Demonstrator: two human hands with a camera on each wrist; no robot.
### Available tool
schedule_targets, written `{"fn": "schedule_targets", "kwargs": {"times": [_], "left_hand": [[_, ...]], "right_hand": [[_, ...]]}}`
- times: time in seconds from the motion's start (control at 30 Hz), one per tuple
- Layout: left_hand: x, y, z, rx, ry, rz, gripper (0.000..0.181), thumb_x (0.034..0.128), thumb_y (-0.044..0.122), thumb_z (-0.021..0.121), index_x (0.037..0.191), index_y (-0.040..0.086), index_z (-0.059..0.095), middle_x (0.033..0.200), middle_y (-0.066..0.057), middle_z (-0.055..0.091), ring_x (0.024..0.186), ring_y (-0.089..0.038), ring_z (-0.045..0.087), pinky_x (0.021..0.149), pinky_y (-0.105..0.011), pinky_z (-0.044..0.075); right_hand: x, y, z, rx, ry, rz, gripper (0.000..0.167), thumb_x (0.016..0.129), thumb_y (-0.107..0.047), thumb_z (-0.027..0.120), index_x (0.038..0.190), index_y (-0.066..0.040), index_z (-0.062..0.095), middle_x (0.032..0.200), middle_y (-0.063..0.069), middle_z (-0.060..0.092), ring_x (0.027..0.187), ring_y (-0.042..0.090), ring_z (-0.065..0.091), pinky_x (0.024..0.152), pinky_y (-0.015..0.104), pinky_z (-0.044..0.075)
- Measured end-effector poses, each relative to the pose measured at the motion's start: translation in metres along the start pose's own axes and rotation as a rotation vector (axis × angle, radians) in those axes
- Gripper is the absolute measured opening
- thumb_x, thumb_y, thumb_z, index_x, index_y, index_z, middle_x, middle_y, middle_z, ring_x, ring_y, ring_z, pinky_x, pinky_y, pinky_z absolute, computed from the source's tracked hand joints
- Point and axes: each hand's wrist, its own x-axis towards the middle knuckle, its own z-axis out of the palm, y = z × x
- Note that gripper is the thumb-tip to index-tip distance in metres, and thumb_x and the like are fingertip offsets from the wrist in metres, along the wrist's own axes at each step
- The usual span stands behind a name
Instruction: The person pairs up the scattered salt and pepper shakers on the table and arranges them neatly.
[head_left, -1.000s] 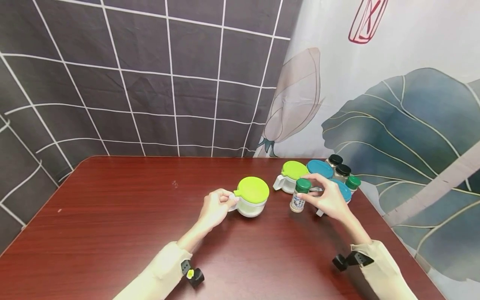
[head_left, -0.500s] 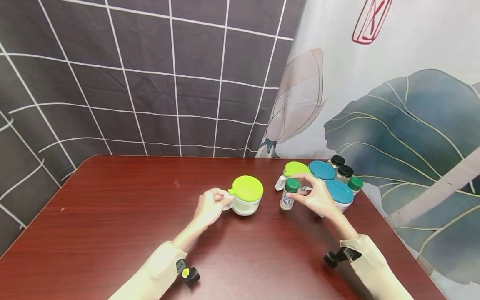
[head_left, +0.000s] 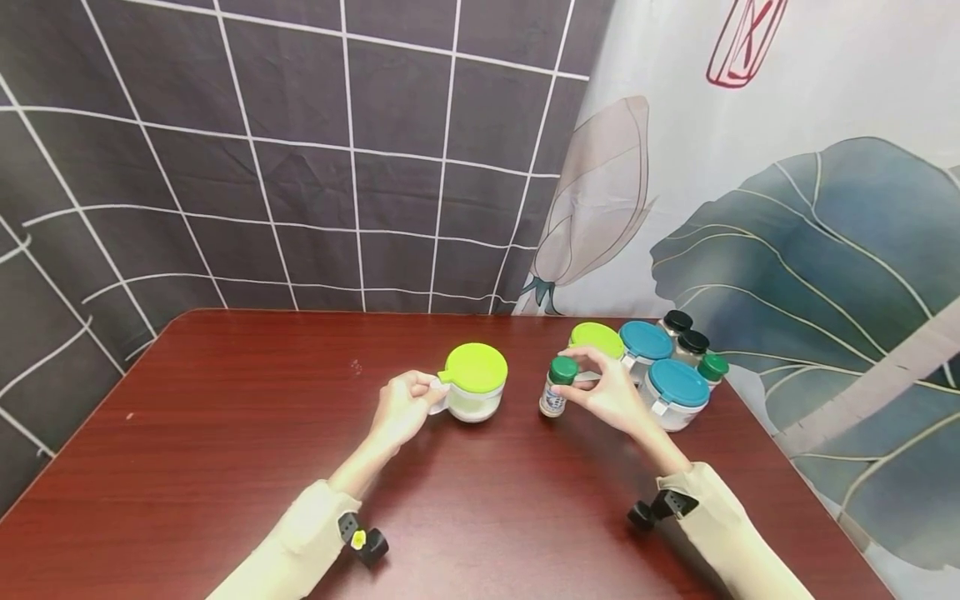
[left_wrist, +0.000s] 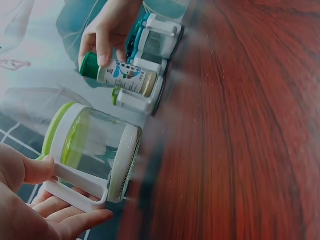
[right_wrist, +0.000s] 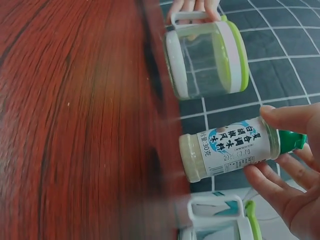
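Observation:
My left hand (head_left: 403, 408) pinches the white handle (left_wrist: 80, 187) of a clear glass seasoning jar (head_left: 474, 400) with a lime-green lid. In the left wrist view the thumb lies on top of that handle and the fingers pass beneath it. To the right, my right hand (head_left: 606, 392) holds a small spice bottle (right_wrist: 227, 147) with a green cap and a printed white label. Thumb and fingers grip it near the cap, and pale powder shows inside. Both containers look upright in the head view, a short gap apart. Whether either touches the table is hard to tell.
Behind the right hand stand another lime-lidded jar (head_left: 597, 337) and two blue-lidded jars, the nearer (head_left: 677, 392) beside the wrist. Small black-capped bottles (head_left: 690, 346) and a green-capped one (head_left: 712, 368) cluster by the right edge of the reddish wooden table (head_left: 225, 433). Printed curtains hang behind.
Both hands have moved left across the table, the left carrying the lime-lidded jar and the right carrying the spice bottle. The nearer blue-lidded jar is now less covered by the right hand.

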Motion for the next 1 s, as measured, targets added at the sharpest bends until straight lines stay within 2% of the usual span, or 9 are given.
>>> {"fn": "schedule_targets", "kwargs": {"times": [0.1,0.17,0.37,0.47,0.6,0.73,0.9,1.0], "left_hand": [[0.002,-0.002,-0.005,-0.001,0.01,-0.013,0.02,0.0842,0.018,0.071,0.096,0.002,0.069,0.093,-0.016,0.075,0.084,-0.02,0.071,0.071,-0.025,0.05],[0.002,-0.003,-0.008,-0.001,0.015,-0.018,0.02,0.0842,0.018,0.071,0.097,0.002,0.069,0.094,-0.016,0.074,0.085,-0.021,0.072,0.072,-0.025,0.051],[-0.002,-0.005,-0.013,0.014,0.016,-0.026,0.02,0.0846,0.017,0.071,0.097,0.001,0.069,0.094,-0.017,0.074,0.085,-0.021,0.072,0.072,-0.025,0.051],[-0.003,-0.007,-0.017,0.02,0.023,-0.032,0.02,0.0842,0.018,0.071,0.096,0.002,0.069,0.094,-0.017,0.074,0.085,-0.021,0.072,0.072,-0.023,0.049],[-0.003,-0.01,-0.021,0.02,0.035,-0.026,0.02,0.0842,0.018,0.071,0.096,0.002,0.07,0.094,-0.017,0.074,0.085,-0.022,0.072,0.071,-0.022,0.049],[-0.002,-0.013,-0.026,0.001,0.047,-0.02,0.021,0.0841,0.017,0.071,0.097,0.001,0.069,0.094,-0.018,0.074,0.086,-0.022,0.072,0.069,-0.021,0.05],[-0.001,-0.016,-0.032,-0.003,0.072,-0.021,0.021,0.0833,0.016,0.072,0.097,0.001,0.07,0.094,-0.019,0.074,0.084,-0.022,0.072,0.068,-0.02,0.05],[-0.001,-0.017,-0.036,0.002,0.079,-0.028,0.021,0.0829,0.017,0.072,0.097,0.001,0.07,0.094,-0.018,0.074,0.084,-0.021,0.072,0.068,-0.02,0.048]], "right_hand": [[0.001,-0.017,0.004,0.023,-0.01,-0.002,0.049,0.075,-0.005,0.08,0.119,0.0,0.059,0.106,0.019,0.068,0.096,0.029,0.066,0.08,0.043,0.057],[0.004,-0.02,0.008,0.046,-0.018,-0.005,0.049,0.074,-0.001,0.079,0.119,0.004,0.058,0.105,0.022,0.067,0.095,0.029,0.066,0.08,0.044,0.057],[0.011,0.001,0.023,0.114,0.003,-0.025,0.05,0.072,-0.009,0.083,0.117,-0.004,0.061,0.105,0.016,0.067,0.09,0.008,0.063,0.08,0.046,0.056],[0.013,0.001,0.028,0.116,0.012,-0.045,0.05,0.072,-0.012,0.084,0.116,-0.007,0.061,0.104,0.013,0.068,0.089,0.003,0.063,0.079,0.041,0.057],[0.016,-0.002,0.034,0.152,0.014,-0.051,0.052,0.071,-0.009,0.084,0.116,-0.003,0.06,0.102,0.013,0.067,0.088,0.004,0.064,0.077,0.028,0.057],[0.019,-0.003,0.039,0.17,0.027,-0.033,0.054,0.07,-0.005,0.084,0.116,-0.001,0.059,0.099,0.014,0.066,0.086,0.006,0.064,0.076,0.024,0.057],[0.022,-0.005,0.045,0.179,0.036,-0.024,0.053,0.07,-0.003,0.084,0.116,0.001,0.059,0.099,0.018,0.067,0.085,0.007,0.063,0.077,0.033,0.058],[0.022,-0.016,0.046,0.185,0.039,-0.027,0.051,0.069,0.001,0.082,0.114,0.004,0.059,0.099,0.022,0.068,0.085,0.008,0.063,0.078,0.04,0.058]]}}
